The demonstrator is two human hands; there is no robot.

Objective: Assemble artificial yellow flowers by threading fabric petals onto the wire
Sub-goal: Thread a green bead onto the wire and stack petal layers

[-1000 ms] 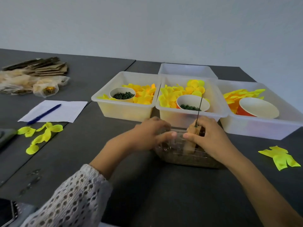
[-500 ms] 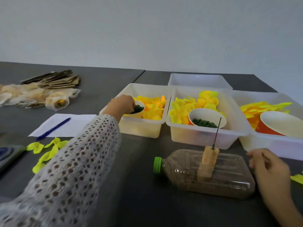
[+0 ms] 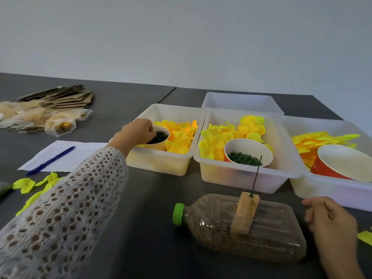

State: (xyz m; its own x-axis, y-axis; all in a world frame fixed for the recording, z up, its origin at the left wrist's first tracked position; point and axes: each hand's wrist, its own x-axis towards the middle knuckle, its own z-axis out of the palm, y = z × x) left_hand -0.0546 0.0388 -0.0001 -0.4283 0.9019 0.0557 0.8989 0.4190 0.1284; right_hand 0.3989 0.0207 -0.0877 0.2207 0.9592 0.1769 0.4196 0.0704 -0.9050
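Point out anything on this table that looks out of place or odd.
The bottle lies on its side, full of brown grains, with a wood block on it holding the wire upright: a makeshift stand. Loose petals lie outside the bins.

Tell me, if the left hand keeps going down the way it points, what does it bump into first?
Probably the dark green rings in the small paper cup; the left hand already dips its fingertips inside.

left hand outstretched, right hand resting
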